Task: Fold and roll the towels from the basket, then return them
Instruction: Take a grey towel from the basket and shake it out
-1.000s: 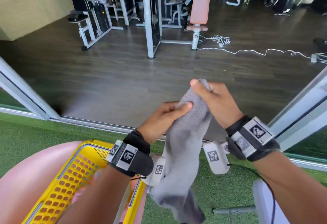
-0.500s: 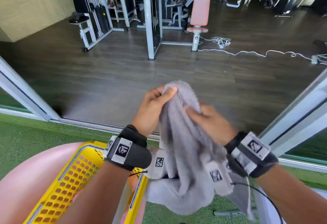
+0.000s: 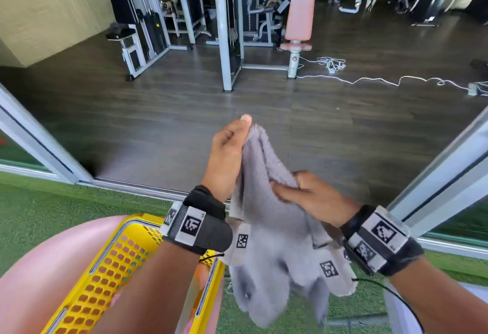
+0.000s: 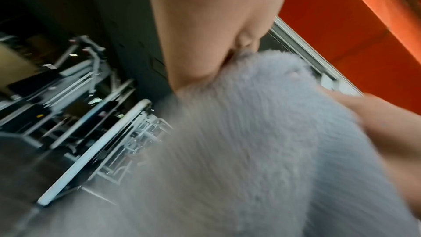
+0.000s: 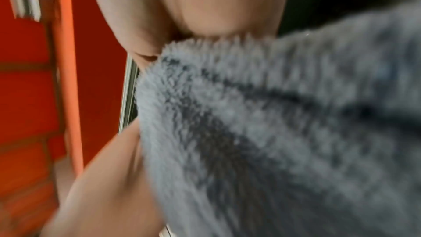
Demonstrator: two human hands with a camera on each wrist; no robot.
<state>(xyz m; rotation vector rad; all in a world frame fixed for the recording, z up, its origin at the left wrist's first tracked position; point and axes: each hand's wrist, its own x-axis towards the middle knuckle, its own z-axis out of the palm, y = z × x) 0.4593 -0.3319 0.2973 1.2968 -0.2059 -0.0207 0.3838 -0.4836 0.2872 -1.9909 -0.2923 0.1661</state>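
Observation:
A grey fluffy towel [image 3: 274, 241] hangs in the air between both hands, above the grass. My left hand [image 3: 229, 154] pinches its top corner, held highest. My right hand [image 3: 306, 196] grips the towel's edge lower and to the right. In the left wrist view the towel [image 4: 262, 150] fills the frame under my left hand [image 4: 216, 46]. In the right wrist view the towel [image 5: 284, 123] is pinched by my right hand [image 5: 193, 24]. The yellow perforated basket [image 3: 113, 267] stands at lower left, partly hidden by my left forearm.
A pink rounded surface [image 3: 37, 281] lies beside the basket. Green turf [image 3: 52, 209] covers the near ground, up to a metal door track [image 3: 132, 188]. Gym machines [image 3: 227, 25] and a white cable [image 3: 369, 79] stand on the dark floor beyond.
My left hand took over the towel's top and rose. My right hand slid down the edge to the right, and the towel spread wider.

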